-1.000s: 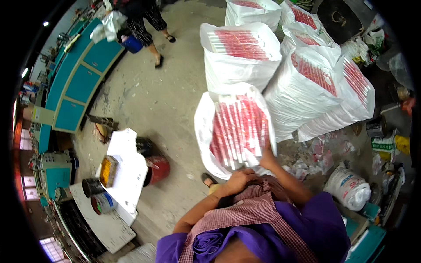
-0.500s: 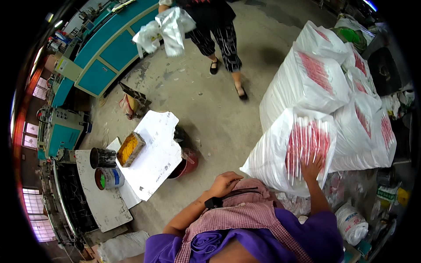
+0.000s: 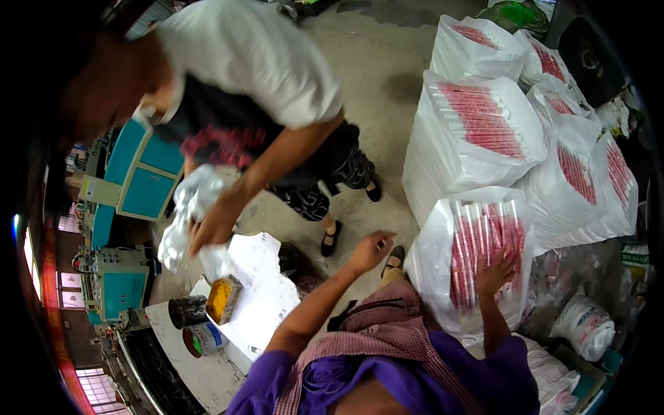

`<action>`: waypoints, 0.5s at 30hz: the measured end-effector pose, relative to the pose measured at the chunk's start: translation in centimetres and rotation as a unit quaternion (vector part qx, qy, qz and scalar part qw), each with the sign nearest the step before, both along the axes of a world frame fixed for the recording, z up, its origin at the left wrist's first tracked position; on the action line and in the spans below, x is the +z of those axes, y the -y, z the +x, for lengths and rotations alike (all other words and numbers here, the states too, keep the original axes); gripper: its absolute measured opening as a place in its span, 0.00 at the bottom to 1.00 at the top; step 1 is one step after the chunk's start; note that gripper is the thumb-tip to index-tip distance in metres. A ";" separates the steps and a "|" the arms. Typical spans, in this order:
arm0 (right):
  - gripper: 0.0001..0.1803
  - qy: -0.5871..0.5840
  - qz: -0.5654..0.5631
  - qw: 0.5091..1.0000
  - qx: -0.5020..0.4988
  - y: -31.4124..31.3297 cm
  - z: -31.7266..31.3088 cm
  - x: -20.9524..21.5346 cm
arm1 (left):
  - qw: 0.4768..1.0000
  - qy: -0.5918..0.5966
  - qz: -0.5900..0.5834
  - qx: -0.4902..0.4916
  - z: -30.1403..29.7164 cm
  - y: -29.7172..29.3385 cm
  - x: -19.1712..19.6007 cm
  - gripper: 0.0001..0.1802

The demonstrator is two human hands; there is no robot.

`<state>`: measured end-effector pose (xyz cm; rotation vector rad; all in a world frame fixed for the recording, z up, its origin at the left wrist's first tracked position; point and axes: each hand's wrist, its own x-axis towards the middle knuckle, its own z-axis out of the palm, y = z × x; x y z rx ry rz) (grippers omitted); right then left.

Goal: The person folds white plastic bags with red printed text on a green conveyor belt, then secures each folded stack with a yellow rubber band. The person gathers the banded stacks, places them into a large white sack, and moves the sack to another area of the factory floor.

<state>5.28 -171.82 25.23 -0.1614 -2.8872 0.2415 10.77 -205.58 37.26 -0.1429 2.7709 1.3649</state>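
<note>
My right hand [image 3: 496, 274] rests on the rolled red-and-white printed plastic [image 3: 470, 277], its fingers spread. That plastic is packed in an open white plastic bag [image 3: 432, 277] at my right front. My left hand [image 3: 373, 252] is raised in front of my waist, left of the bag and apart from it. Its fingers are loosely curled, and nothing shows in them. At the left, another person [image 3: 263, 76] leans in close, holding a crumpled bundle of silvery-white plastic [image 3: 197, 207] over the white sheet.
More packed white bags [image 3: 477, 131] stand at the far right. On the left, a marked white sheet [image 3: 266, 297] lies beside a tray of yellow paste [image 3: 223, 301], a dark can [image 3: 187, 312] and a can with green contents [image 3: 202, 339]. Teal machines [image 3: 149, 180] stand behind.
The other person has come much closer and bends over the white sheet with the plastic bundle. My left hand has moved forward from my waist. My right hand stays on the rolled plastic.
</note>
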 end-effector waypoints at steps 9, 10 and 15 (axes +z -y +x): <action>0.41 -0.029 0.023 0.999 -0.014 -1.8 -0.1 -2.2 | 0.921 0.096 0.256 0.277 -18.8 2.4 -11.6 0.27; 0.41 -0.055 0.018 0.998 0.002 -1.7 -0.2 -2.8 | 0.901 0.120 0.281 0.309 -20.3 4.0 -14.0 0.28; 0.41 0.007 0.015 0.998 -0.054 -2.5 -0.2 -4.2 | 0.948 -0.254 -0.146 0.124 -28.2 0.4 -8.6 0.31</action>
